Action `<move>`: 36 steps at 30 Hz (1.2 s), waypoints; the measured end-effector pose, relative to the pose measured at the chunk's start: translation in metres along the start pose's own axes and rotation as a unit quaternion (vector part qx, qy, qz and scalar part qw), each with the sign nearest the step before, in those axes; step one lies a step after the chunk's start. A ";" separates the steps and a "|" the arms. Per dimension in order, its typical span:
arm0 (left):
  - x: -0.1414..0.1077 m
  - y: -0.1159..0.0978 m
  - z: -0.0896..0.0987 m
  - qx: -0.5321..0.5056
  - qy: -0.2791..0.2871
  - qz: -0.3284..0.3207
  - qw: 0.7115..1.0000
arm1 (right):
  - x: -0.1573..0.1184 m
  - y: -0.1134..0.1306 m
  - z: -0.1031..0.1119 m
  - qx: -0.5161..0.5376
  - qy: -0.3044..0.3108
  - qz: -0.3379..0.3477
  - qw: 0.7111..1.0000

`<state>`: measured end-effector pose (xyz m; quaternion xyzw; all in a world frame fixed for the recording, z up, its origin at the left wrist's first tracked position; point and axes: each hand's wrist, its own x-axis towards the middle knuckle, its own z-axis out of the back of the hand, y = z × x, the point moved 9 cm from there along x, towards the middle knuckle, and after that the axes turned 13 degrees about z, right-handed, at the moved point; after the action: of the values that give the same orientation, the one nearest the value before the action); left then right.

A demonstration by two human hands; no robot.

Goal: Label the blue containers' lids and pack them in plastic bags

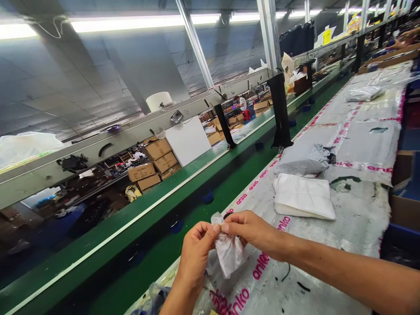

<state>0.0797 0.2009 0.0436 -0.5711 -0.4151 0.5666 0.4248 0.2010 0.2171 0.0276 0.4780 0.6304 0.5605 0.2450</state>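
Both hands meet at a crumpled white translucent bag (231, 258) above the near edge of the table. My left hand (197, 247) pinches its gathered upper part from the left, thumb against the fingers. From the right, my right hand (246, 227) pinches the same spot, with the thumbtips almost touching. The bag's lower part hangs below the fingers; what it contains, if anything, I cannot make out. A small dark bit shows behind my right fingers. Beyond the right hand lies a stack of white sheets or flat bags (303, 197), and behind it a filled grey plastic bag (303, 159).
A plastic-covered table (357, 218) printed with pink lettering runs away to the right. Alongside it lies a green conveyor belt (131, 232) with several blue items. A dark-wrapped post (280, 113) stands between them. Cardboard boxes (160, 155) sit beyond the belt. A person (242, 103) is far back.
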 end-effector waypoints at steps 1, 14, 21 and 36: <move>-0.001 -0.002 0.000 -0.010 0.003 -0.004 1.000 | 0.001 0.000 0.001 0.001 -0.002 0.002 1.000; -0.005 -0.014 0.020 -0.252 0.030 -0.005 0.967 | -0.004 0.008 0.014 0.112 0.003 0.016 0.994; 0.002 -0.015 0.032 -0.136 -0.052 -0.023 0.989 | 0.001 0.013 0.020 0.092 -0.055 0.039 0.994; -0.009 -0.022 -0.028 0.015 0.069 -0.036 0.997 | -0.004 -0.006 -0.009 0.169 0.069 -0.052 0.982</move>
<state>0.1074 0.1989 0.0674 -0.5872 -0.3963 0.5165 0.4810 0.1932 0.2101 0.0229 0.4395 0.7551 0.4641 0.1459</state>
